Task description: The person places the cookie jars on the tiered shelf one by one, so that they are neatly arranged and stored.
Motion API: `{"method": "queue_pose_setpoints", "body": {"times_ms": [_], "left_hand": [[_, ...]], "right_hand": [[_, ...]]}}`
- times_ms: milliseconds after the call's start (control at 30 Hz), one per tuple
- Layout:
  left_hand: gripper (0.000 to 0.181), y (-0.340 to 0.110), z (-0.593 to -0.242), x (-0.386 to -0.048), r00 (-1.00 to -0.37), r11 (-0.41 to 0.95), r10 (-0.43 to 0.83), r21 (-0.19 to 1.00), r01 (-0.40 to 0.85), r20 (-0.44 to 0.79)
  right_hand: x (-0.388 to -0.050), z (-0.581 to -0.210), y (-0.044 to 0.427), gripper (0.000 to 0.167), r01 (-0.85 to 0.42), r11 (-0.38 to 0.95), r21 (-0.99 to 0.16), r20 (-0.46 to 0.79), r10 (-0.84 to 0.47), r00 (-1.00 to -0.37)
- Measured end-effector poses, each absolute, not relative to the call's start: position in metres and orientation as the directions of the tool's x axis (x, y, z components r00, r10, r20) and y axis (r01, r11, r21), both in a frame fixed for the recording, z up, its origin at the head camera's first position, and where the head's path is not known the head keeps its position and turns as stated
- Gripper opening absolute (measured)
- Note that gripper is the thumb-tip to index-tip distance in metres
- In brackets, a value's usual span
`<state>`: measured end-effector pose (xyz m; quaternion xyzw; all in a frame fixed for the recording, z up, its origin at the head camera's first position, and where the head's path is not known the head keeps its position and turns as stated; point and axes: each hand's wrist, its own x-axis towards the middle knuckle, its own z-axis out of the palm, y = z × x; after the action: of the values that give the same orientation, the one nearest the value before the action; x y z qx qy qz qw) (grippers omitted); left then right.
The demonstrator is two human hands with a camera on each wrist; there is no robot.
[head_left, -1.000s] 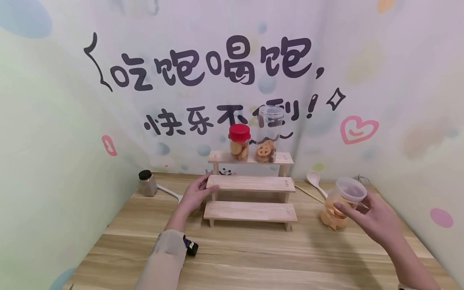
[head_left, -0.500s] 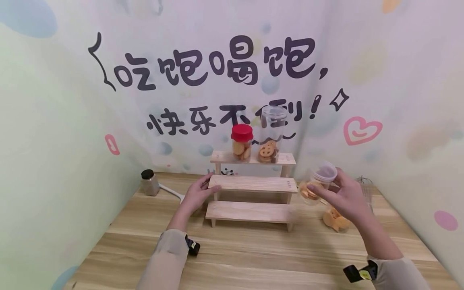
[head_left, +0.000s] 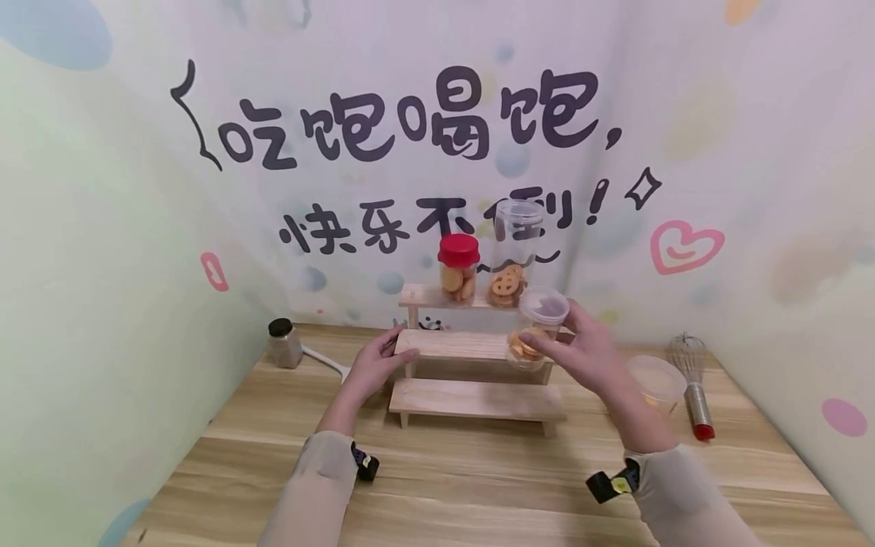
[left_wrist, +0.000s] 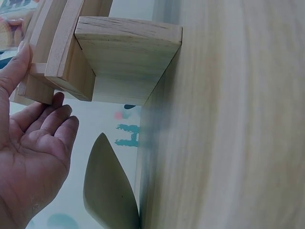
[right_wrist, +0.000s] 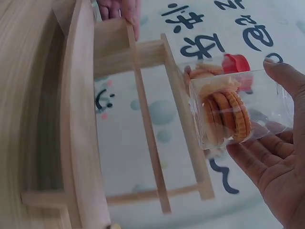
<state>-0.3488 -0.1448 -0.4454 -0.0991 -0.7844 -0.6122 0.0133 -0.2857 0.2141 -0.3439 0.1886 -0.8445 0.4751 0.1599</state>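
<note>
My right hand (head_left: 596,355) holds a clear plastic jar (head_left: 544,319) of round biscuits over the right end of the middle step. In the right wrist view, sandwich biscuits (right_wrist: 221,117) are stacked in its lower part, and its base appears just off the wood. My left hand (head_left: 369,366) grips the left end of the middle step of the wooden three-step shelf (head_left: 454,344), thumb on its front edge and fingers behind. On the top step stand a red-lidded jar (head_left: 458,270) of biscuits and a tall clear jar (head_left: 517,254) with biscuits at the bottom.
A clear tub (head_left: 658,378) stands right of the shelf, partly behind my right forearm. Beside it lies a whisk (head_left: 696,391). At the left are a black-capped jar (head_left: 284,346) and a white-handled utensil (head_left: 323,359). A printed wall sheet (head_left: 355,251) hangs close behind.
My right hand has lifted the biscuit jar from the table's right side and carried it left to the middle step. The tub and whisk are uncovered. My left hand stays on the shelf.
</note>
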Motion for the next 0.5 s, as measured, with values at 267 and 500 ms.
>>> {"method": "queue_pose_setpoints", "body": {"times_ms": [267,500], "left_hand": [[0.084,-0.144,-0.446,-0.348,-0.978,0.216,0.145,0.960,0.180,0.151],[0.085,-0.144,-0.446,-0.348,-0.980,0.233,0.131,0.956,0.177,0.149]], "right_hand": [[-0.307,-0.359,0.160,0.072,-0.486,0.446,-0.751,0.444,-0.203,-0.873],[-0.324,-0.365,0.127,0.072,-0.469,0.434,-0.769,0.422,-0.206,-0.883]]}}
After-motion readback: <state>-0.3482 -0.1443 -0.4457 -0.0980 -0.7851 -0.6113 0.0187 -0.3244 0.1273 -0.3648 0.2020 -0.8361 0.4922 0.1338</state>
